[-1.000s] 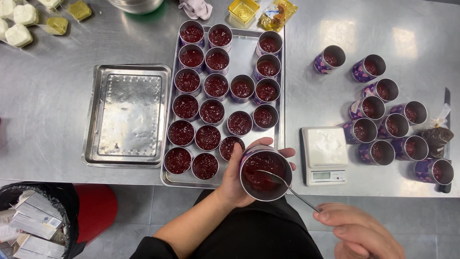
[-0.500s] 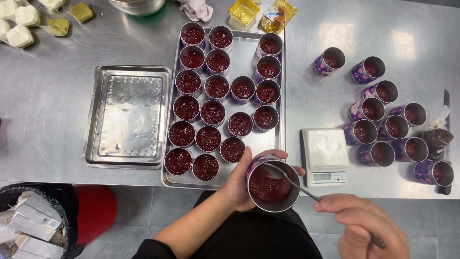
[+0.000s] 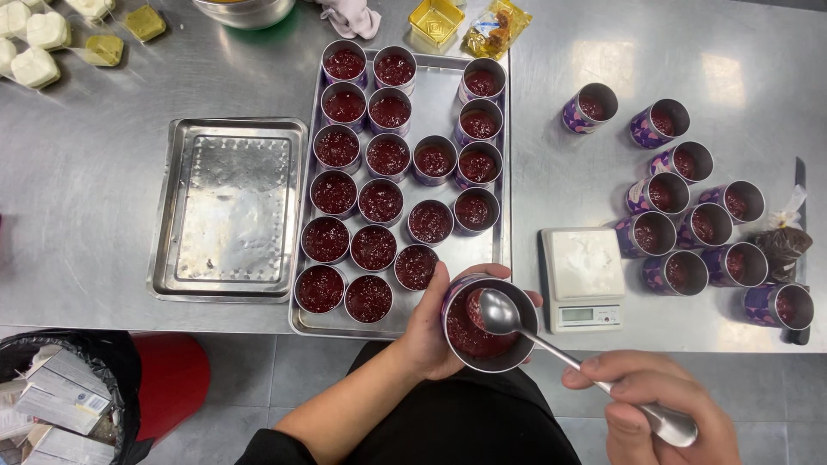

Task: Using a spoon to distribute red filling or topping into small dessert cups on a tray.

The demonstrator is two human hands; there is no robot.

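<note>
Cup [image 3: 488, 323] of dark red filling: we grasp it in our left hand [image 3: 431, 323] at the table's near edge; our right hand [image 3: 659, 413] grips a spoon [image 3: 551, 344] dipped inside. Filled cups [image 3: 379, 202] crowd the large tray [image 3: 493, 258]; part-filled cups [image 3: 689, 215] wait beyond the scale [image 3: 584, 277]. Steel table [image 3: 95, 164], small tray [image 3: 228, 211] bare; bin [image 3: 52, 405] on grey floor.

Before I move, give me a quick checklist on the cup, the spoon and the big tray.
1. Left hand grips the cup: ok.
2. Right hand holds the spoon by the handle: ok.
3. Spoon bowl inside the cup rim: ok.
4. Cup holds red filling: ok; exact level cannot tell.
5. Free spot on the tray near the cup: ok, bare metal at the front right corner.
6. Scale platform bare: ok.
</note>
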